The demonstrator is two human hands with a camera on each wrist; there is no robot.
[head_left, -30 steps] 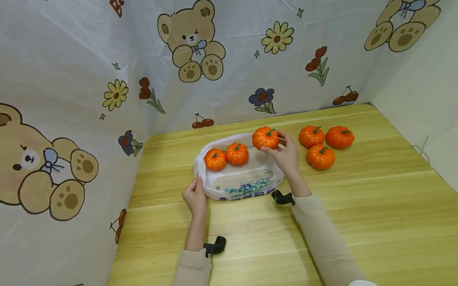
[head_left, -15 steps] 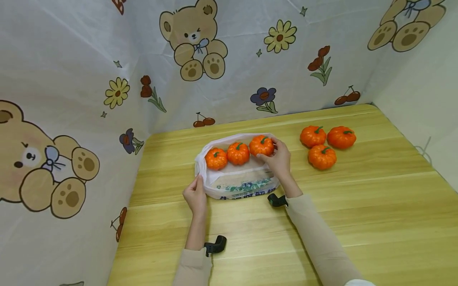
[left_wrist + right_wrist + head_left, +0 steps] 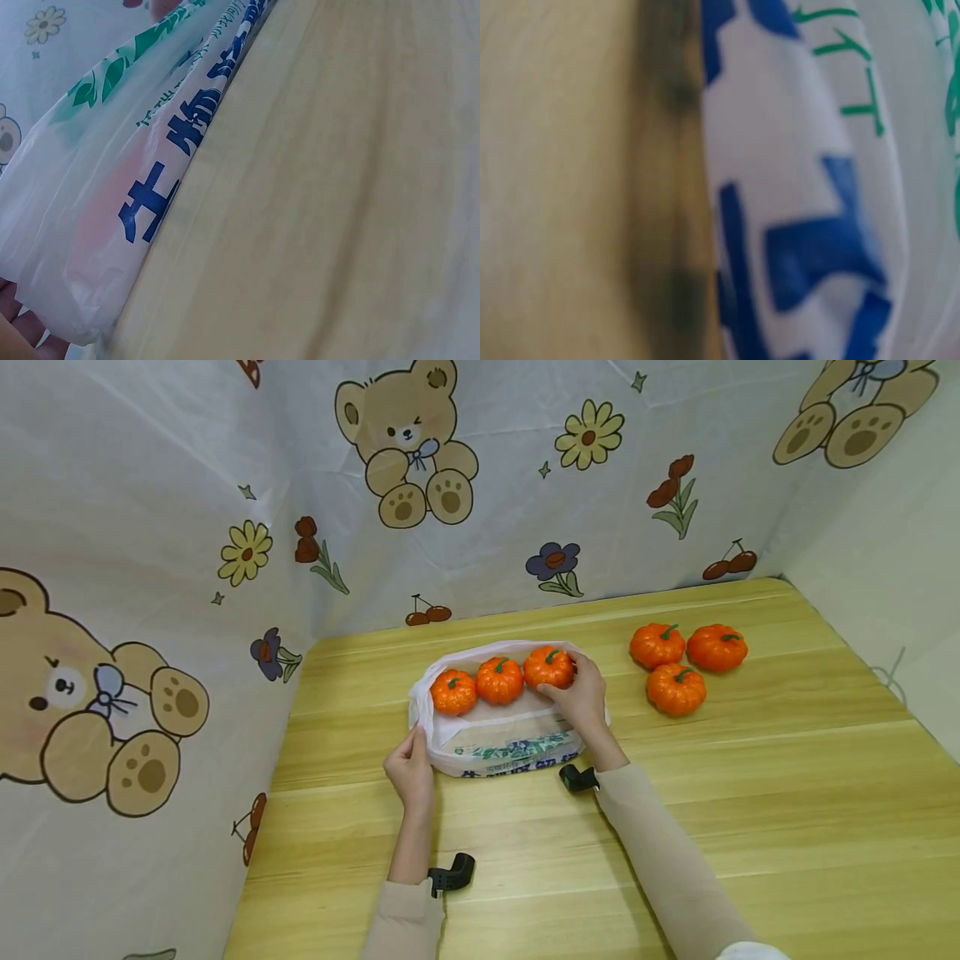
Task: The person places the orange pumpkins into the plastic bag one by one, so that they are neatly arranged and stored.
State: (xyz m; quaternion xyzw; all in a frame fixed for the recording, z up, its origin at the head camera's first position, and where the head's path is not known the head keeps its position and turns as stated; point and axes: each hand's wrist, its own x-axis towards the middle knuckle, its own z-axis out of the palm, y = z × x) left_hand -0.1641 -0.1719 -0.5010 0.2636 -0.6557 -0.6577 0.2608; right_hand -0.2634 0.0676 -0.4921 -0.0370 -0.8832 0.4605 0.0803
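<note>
A white plastic bag [image 3: 540, 727] with green and blue print lies with its mouth spread wide in the head view. My left hand [image 3: 411, 772] pinches its near left rim. Inside sit two small orange toy pumpkins, one at the left [image 3: 453, 694] and one in the middle [image 3: 499, 682]. My right hand [image 3: 585, 695] reaches over the bag's right side and holds a third pumpkin [image 3: 548, 667], thumb in front and fingers behind, beside the middle one. The bag's printed side [image 3: 142, 202] fills much of the left wrist view; the right wrist view shows blurred bag plastic [image 3: 795, 150] close up.
Three more orange pumpkins stand clustered on the right of the wooden table [image 3: 787, 793]: back left [image 3: 657, 647], back right [image 3: 717, 649] and front [image 3: 676, 690]. A bear-patterned cloth [image 3: 480, 560] hangs behind the table and along its left side. A thin cable [image 3: 891, 677] shows past the right edge.
My right hand has moved left and down with its pumpkin, from over the bag's right rim to inside beside the middle pumpkin. The left hand keeps its pinch on the bag.
</note>
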